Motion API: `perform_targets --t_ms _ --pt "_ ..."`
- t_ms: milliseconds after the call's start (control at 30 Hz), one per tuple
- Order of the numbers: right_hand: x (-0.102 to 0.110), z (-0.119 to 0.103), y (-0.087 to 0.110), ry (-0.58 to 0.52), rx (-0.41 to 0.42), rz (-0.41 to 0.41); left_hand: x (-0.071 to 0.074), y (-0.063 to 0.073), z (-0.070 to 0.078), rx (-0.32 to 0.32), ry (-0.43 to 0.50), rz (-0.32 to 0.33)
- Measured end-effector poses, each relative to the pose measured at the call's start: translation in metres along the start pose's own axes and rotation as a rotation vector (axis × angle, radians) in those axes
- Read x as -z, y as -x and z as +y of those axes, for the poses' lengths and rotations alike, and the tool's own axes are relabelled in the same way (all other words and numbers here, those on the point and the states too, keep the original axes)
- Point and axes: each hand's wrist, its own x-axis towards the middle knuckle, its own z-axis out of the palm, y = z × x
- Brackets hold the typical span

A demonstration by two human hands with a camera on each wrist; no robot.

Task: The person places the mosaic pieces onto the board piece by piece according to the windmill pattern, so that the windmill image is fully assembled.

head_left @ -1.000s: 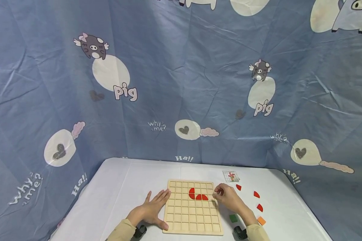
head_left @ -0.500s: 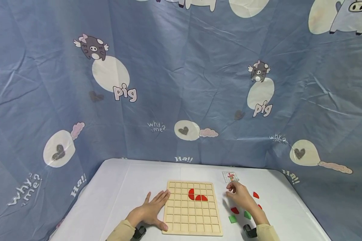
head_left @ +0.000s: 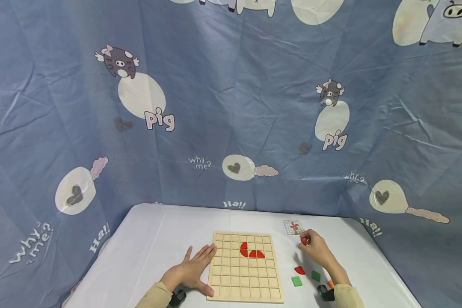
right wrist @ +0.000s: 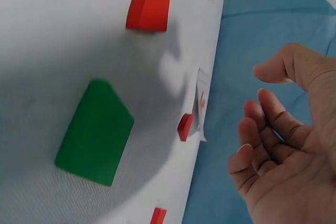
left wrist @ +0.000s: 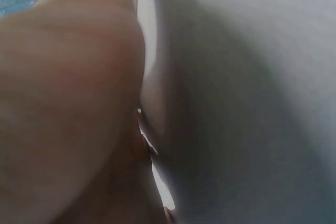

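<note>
In the head view my left hand [head_left: 194, 270] has its fingers spread, the fingertips and thumb touching the left edge of a wooden grid board [head_left: 235, 281]. Several red quarter-circle pieces [head_left: 244, 253] lie in cells in the board's upper part. Right of the board, my right hand [head_left: 316, 248] hovers over the table with loosely bent fingers. A loose red quarter-circle piece [right wrist: 184, 127] lies near that hand, and no piece shows between its fingers in the right wrist view. In the left wrist view, the left hand [left wrist: 68, 103] fills the left side, close and blurred.
A small pattern card [head_left: 294, 227] lies beyond the board's far right corner. Nearer the right arm are another red quarter-circle piece [head_left: 299, 270], two green squares [head_left: 297, 281] and a partly hidden orange piece [head_left: 330, 283]. A blue printed cloth [head_left: 231, 107] hangs behind the white table.
My right hand has moved from the board's right edge rightward to the loose red piece near the card. The left hand and the pieces on the board stay as they were.
</note>
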Motion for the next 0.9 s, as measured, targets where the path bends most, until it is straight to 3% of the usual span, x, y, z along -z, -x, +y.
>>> perform_targets --t_ms 367,733,900 --pt "-0.002 0.015 -0.011 0.003 -0.078 -0.003 0.000 0.001 0.001 -0.003 0.000 -0.005" --pt "-0.006 0.027 -0.018 0.014 -0.190 -0.058 0.001 0.000 0.000 0.005 -0.004 -0.011" --pt "-0.008 0.031 -0.020 0.017 -0.199 -0.089 0.000 0.000 0.000 0.004 0.001 -0.012"
